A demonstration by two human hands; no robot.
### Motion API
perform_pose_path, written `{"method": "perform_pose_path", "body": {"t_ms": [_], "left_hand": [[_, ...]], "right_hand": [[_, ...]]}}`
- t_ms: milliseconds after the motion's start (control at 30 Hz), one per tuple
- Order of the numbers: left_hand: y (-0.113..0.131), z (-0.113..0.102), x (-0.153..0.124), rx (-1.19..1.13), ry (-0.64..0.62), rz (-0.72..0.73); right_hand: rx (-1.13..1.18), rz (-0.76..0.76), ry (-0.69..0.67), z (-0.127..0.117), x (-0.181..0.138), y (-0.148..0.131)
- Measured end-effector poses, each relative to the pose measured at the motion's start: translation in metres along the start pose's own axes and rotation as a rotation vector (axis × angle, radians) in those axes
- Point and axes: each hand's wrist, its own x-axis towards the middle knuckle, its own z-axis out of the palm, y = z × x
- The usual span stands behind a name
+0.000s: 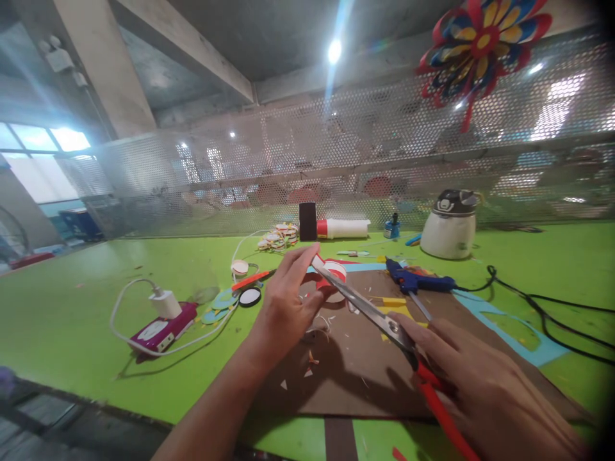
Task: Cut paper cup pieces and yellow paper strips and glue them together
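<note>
My left hand (289,298) pinches a red and white paper strip (336,270) between thumb and fingers; part of the strip curls into a ring. My right hand (473,378) is closed round the red handles of a pair of scissors (368,308). The blades point up and left, and their tips meet the strip beside my left fingertips. Beneath both hands lies a brown board (350,390) scattered with small paper scraps. A blue glue gun (418,278) rests on the board's far right part, close beyond my right hand.
At left, a purple power strip (163,328) holds a white charger (164,303) with a trailing cable. An orange knife (250,280) lies near a round black-rimmed disc (250,296). A white pot-like container (449,227), a white roll (346,229) and a dark phone-like block (308,221) stand behind.
</note>
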Motion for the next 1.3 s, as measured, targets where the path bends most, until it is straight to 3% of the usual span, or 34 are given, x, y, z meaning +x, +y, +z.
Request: {"method": "perform_pose_path", "body": {"t_ms": [200,800,1300], "left_hand": [[0.0017,0.0037,-0.0006,-0.093,0.034,-0.064],[0.0022,0.0036,-0.0022,-0.04,0.035,-0.089],[0.0078,0.0052,-0.0007,-0.068,0.049,-0.106]], "right_hand": [[0.049,0.036,-0.014,0.0003,0.0,-0.0005],[0.111,0.069,-0.041,0.004,-0.006,0.0014],[0.053,0.01,-0.003,0.0072,-0.0047,0.0016]]}}
